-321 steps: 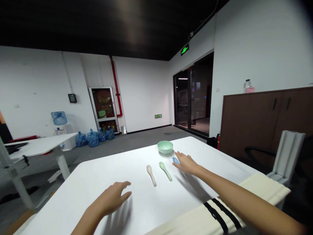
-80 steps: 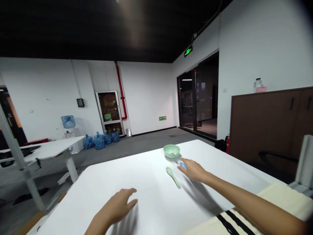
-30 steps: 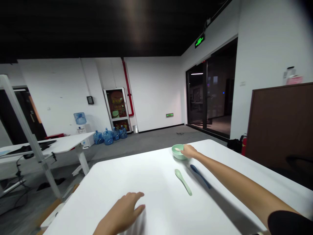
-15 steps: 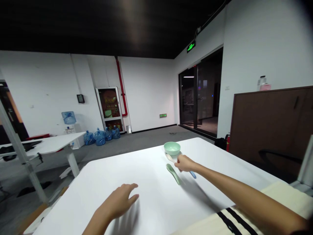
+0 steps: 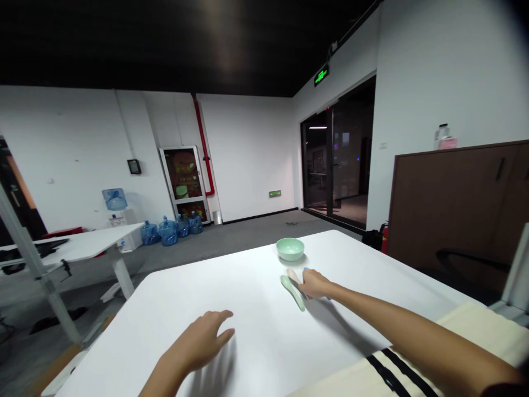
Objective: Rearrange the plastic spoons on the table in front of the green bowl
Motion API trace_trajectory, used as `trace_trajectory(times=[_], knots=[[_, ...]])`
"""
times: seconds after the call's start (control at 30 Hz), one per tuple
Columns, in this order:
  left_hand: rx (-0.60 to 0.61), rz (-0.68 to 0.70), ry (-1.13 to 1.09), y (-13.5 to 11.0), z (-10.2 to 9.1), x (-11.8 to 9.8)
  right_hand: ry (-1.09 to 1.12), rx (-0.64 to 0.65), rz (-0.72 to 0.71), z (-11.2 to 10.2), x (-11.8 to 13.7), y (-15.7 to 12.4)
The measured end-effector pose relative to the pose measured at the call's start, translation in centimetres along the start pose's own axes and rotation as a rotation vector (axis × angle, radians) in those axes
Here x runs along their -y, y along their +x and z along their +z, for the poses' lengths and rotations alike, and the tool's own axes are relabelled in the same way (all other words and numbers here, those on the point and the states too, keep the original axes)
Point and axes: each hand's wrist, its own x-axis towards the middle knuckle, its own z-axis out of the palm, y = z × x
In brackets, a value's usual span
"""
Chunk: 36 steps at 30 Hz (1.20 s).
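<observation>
A pale green bowl (image 5: 290, 249) stands on the white table (image 5: 248, 309) toward its far side. In front of it a green spoon (image 5: 292, 290) lies on the table. My right hand (image 5: 314, 284) is closed on a beige spoon (image 5: 293, 274), which is low over the table right beside the green spoon. A blue spoon is almost wholly hidden under that hand. Palm down, my left hand (image 5: 198, 342) rests on the near table with its fingers stretched out and nothing in it.
A second white desk (image 5: 78, 248) stands at the left with several blue water bottles (image 5: 169, 230) behind it. A brown cabinet (image 5: 458, 204) and a dark chair (image 5: 467, 264) are at the right. A striped cloth (image 5: 397, 364) covers the table's near right corner.
The beige spoon was in the bowl; my right hand took it out and has brought it down beside the green spoon. The left hand has stayed put.
</observation>
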Motion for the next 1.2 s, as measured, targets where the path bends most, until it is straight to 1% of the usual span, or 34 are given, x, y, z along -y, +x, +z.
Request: trace_trajectory(times=[0.37,0.63,0.7,0.77,0.83,0.9,1.03,1.2], knots=[[-0.019,0.001,0.001,0.0,0.0,0.0,-0.044,0.034,-0.009,0.9,-0.2,0.1],[-0.021,0.004,0.000,-0.1,0.0,0.0,-0.079,0.062,0.002,0.9,0.2,-0.2],[-0.019,0.006,0.002,-0.1,0.0,0.1,-0.106,0.022,0.012,0.8,0.4,-0.4],[-0.015,0.009,0.004,-0.1,0.0,0.0,-0.149,-0.062,0.013,0.6,0.6,-0.6],[-0.015,0.007,0.005,-0.1,-0.1,-0.1,-0.183,-0.147,-0.014,0.5,0.9,-0.8],[-0.013,0.007,0.008,-0.1,-0.2,-0.2,-0.200,-0.189,-0.061,0.6,1.3,-1.1],[-0.012,0.006,0.001,-0.2,-0.1,-0.2,-0.215,-0.201,-0.152,1.1,1.9,-1.3],[-0.021,0.012,-0.007,-0.1,0.0,0.0,-0.238,-0.168,-0.195,1.8,2.2,-1.5]])
